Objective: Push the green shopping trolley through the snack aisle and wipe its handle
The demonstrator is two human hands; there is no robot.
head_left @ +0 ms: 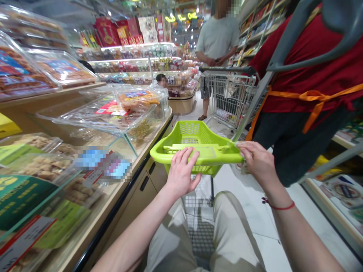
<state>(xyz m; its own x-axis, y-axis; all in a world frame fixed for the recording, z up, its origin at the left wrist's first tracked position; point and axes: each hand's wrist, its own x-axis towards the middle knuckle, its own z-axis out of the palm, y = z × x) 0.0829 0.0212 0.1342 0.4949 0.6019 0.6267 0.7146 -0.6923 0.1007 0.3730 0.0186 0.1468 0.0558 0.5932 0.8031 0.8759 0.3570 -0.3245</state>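
While both hands sit on a lime-green plastic shopping basket (198, 132) at the centre of the frame, the left hand (181, 172) lies open with fingers spread on its near edge, and the right hand (256, 162) curls around the right rim, holding it. Beside the basket on the left runs a display desk (136, 200) carrying clear plastic trays (136, 100) of packaged food. Just right of the basket stands a person in a red top and orange apron (306, 75). Farther ahead, a person in a grey T-shirt (217, 41) stands at a wire shopping cart (229, 96).
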